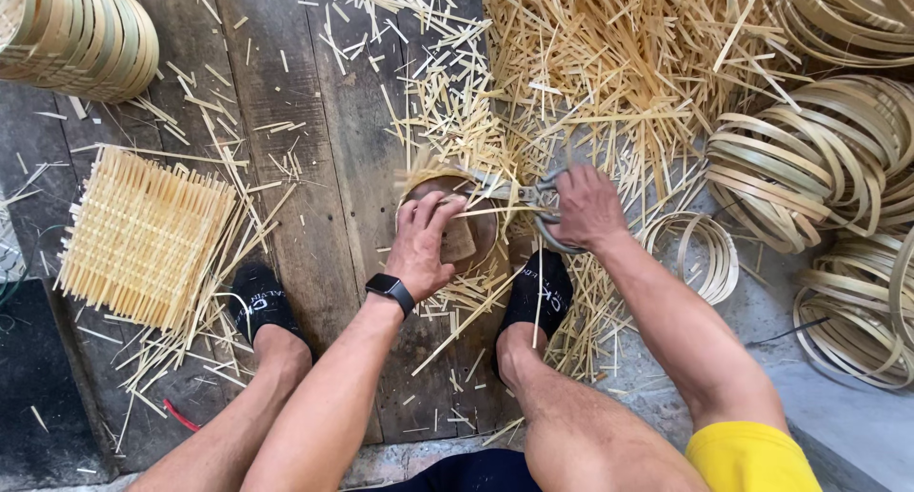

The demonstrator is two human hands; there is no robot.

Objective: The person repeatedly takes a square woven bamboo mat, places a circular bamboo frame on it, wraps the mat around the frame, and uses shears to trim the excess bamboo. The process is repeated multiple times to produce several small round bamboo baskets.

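Note:
My left hand [420,244] presses down on a small round bamboo basket piece [473,216] lying on the wooden floor, with a black watch on the wrist. My right hand [586,206] grips grey scissors [535,199], whose blades point left across the piece's rim where thin strips stick out. Cut bamboo slivers lie all around the piece. My two feet in black socks rest on either side, just below the hands.
A stack of woven square bamboo mats [143,235] lies at the left. Bamboo hoops are stacked top left [81,35] and piled at the right [819,159]. A heap of loose strips [619,64] covers the top middle.

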